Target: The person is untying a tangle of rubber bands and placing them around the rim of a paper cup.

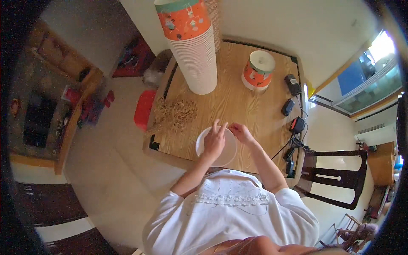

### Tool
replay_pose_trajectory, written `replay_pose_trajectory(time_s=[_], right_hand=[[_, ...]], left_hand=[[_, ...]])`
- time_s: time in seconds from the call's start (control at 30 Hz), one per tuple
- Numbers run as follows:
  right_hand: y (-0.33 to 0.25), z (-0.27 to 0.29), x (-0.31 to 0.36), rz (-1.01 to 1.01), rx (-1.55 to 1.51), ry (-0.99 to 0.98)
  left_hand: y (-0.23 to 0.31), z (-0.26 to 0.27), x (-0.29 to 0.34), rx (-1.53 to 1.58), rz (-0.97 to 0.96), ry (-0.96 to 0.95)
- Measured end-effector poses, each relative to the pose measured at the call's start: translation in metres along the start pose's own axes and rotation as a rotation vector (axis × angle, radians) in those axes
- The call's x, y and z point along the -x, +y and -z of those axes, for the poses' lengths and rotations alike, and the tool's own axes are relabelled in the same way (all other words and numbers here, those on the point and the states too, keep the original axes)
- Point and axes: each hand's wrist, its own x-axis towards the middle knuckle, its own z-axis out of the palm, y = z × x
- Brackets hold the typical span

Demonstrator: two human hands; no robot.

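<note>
Wood-grain counter (231,102), white round tub (227,154) at its near edge.
Round face toward the camera, long axis end-on; left hand (215,141) over it, right hand (242,133) beside, at the rim; cannot tell whether clamped.

From the person's head, one wide fisheye camera is looking steeply down over the white shirt (233,219) and the wooden desk (238,104), catching the fingers (220,131) near its centre, fairly close.

White bucket (228,154): partly hidden by left hand (215,140) | right hand (242,132): fingertip contact too small to tell | tall bucket stack (196,63): top cut by upper edge
</note>
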Motion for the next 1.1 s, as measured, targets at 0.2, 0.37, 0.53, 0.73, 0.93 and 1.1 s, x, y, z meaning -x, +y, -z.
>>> replay_pose_trajectory(time_s=[0.2,0.37,0.53,0.73,0.93,1.1], right_hand=[[-0.044,0.003,-0.006,0.18,0.291,-0.077],[-0.046,0.011,-0.004,0.118,0.357,-0.043],[-0.052,0.011,-0.006,0.058,0.393,-0.105],[-0.032,0.008,-0.015,0.147,0.168,-0.211],[-0.062,0.013,-0.024,-0.073,0.001,-0.253],[-0.05,0.02,-0.024,-0.189,0.053,-0.332]], left_hand=[[-0.03,-0.004,-0.024,-0.117,0.078,-0.395],[-0.022,-0.008,-0.011,0.08,0.209,-0.364],[-0.062,-0.056,0.006,0.772,0.51,-0.257],[-0.051,-0.054,0.004,1.165,0.64,-0.345],[-0.042,-0.044,0.006,1.256,0.755,-0.293],[-0.04,-0.051,0.003,1.208,0.696,-0.21]])
